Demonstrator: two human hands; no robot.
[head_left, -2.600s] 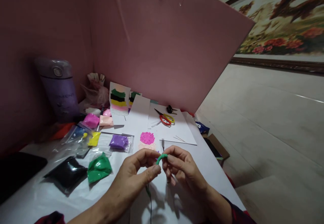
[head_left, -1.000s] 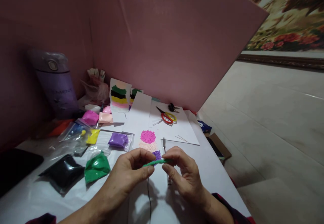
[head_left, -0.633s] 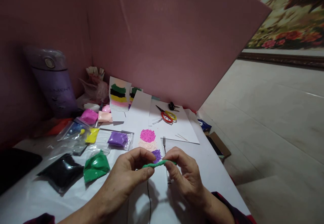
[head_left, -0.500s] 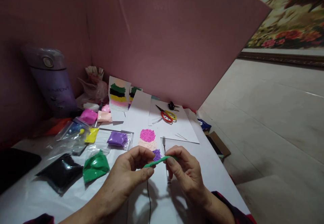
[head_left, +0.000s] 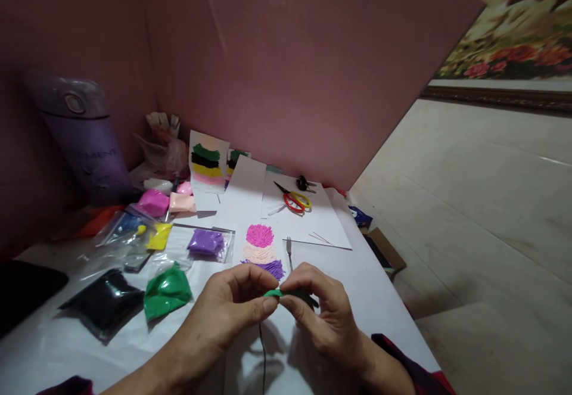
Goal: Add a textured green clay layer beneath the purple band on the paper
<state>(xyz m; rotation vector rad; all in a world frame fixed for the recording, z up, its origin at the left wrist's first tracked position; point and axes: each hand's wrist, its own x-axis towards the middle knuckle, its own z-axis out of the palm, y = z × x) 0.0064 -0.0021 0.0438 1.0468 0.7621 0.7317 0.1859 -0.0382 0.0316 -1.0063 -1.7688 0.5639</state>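
Note:
A thin strip of green modelling clay [head_left: 273,293] is pinched between my two hands. My left hand [head_left: 230,299] grips one end with thumb and forefinger. Close beside it, my right hand [head_left: 324,305] pinches the strip, and its other end shows past the fingers. Just beyond my hands lies a textured clay piece with a pink round [head_left: 260,235], a peach band [head_left: 260,254] and a purple band [head_left: 270,268]. A fork [head_left: 289,249] lies to its right, its handle hidden by my right hand.
On the left lie a green clay packet [head_left: 167,292], a black packet [head_left: 103,304], a purple packet [head_left: 205,242] and a purple bottle [head_left: 84,145]. Scissors [head_left: 295,201] rest on white paper at the back. A painted colour card [head_left: 207,165] leans on the pink wall.
My hands have come closer together. The green strip was stretched between them and now shows only a short piece there, with an end sticking out by my right fingers.

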